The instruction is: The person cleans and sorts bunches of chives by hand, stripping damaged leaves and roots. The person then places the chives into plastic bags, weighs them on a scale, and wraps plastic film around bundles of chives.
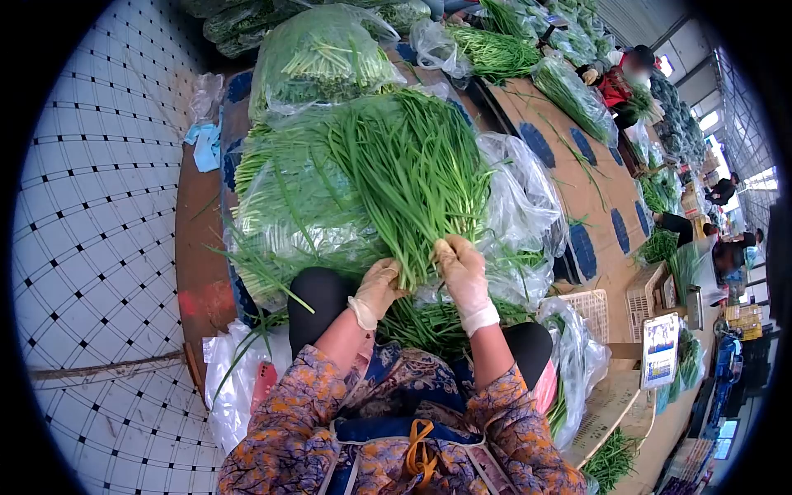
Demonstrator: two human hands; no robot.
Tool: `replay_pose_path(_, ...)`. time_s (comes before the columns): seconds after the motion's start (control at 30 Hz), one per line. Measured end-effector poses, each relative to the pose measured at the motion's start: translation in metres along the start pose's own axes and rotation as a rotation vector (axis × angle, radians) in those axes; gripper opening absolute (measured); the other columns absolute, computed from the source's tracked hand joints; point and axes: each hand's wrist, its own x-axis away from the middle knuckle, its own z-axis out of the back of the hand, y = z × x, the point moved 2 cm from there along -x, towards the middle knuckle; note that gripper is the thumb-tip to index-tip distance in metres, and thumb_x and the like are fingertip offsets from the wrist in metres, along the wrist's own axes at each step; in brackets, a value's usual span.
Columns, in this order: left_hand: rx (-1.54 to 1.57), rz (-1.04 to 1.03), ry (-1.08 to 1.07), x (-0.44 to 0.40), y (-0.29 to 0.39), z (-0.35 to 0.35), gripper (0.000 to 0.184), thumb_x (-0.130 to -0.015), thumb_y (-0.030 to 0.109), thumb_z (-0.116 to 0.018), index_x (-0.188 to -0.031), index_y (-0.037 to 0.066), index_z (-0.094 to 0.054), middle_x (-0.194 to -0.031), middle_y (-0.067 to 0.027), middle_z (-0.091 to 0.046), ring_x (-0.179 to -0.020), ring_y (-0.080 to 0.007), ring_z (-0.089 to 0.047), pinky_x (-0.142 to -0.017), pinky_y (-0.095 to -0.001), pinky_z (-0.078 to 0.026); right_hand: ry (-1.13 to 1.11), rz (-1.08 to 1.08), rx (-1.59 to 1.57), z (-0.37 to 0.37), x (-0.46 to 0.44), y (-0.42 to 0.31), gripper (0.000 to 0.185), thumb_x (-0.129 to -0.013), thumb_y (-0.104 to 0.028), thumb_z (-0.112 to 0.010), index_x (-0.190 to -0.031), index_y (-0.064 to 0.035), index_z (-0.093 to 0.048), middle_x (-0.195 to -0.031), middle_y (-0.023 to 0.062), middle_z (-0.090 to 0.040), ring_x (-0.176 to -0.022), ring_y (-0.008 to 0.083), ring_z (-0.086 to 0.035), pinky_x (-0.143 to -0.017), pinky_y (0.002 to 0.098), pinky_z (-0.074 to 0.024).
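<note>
A loose layer of long green chives (404,165) lies fanned out in front of me, its stem ends toward my lap. My gloved left hand (378,287) is closed at the lower left edge of these stems. On their right side, my gloved right hand (459,266) has its fingers curled in on the stem ends. Beneath the chives is a clear plastic bag (297,210) packed with more of them. Another heap of chives (429,324) rests on my lap, partly hidden by my forearms.
A full bag of chives (326,58) stands behind the pile. Crumpled clear plastic (520,194) lies at its right. A pink-red phone (264,381) rests on white plastic bags (223,363) at left. Beyond a brown board (544,115), other people work among bagged greens; a scale display (660,351) stands right.
</note>
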Motion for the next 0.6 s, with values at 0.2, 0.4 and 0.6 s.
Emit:
replay_pose_path(0.2,-0.874,-0.790,0.460,0.032,-0.012,0.018,0.031,-0.088,0.019,-0.048,-0.114,0.001,-0.047,-0.102,-0.0065,-0.054,-0.085,-0.0134,-0.052,-0.080,-0.0276,-0.044,-0.044,-0.288,-0.555,-0.025,0.030,0.024,0.008,-0.089,-0.010,-0.049,-0.088,-0.0027,-0.051,-0.070,0.0003,-0.053,-0.057,0.0049,-0.045,-0.052,0.0174,-0.0377)
replay_pose_path(0.4,-0.462,-0.209,0.154,0.065,0.014,-0.019,0.035,-0.090,0.031,-0.049,-0.108,0.001,-0.053,-0.096,-0.0049,-0.057,-0.085,-0.0135,-0.053,-0.078,-0.0276,-0.043,-0.065,0.016,-0.260,-0.042,0.042,0.032,0.009,-0.083,-0.010,-0.059,-0.085,-0.0019,-0.054,-0.070,0.0005,-0.050,-0.062,0.0087,-0.046,-0.055,0.0222,-0.0396)
replay_pose_path(0.6,-0.098,-0.083,0.133,0.034,0.003,-0.006,0.024,-0.091,0.021,-0.044,-0.104,0.001,-0.049,-0.098,-0.0093,-0.055,-0.089,-0.0176,-0.053,-0.079,-0.0303,-0.044,0.009,-0.098,-0.474,-0.043,0.064,0.020,0.008,-0.083,-0.009,-0.058,-0.079,-0.0015,-0.057,-0.072,-0.0003,-0.052,-0.065,0.0074,-0.045,-0.058,0.0206,-0.0378)
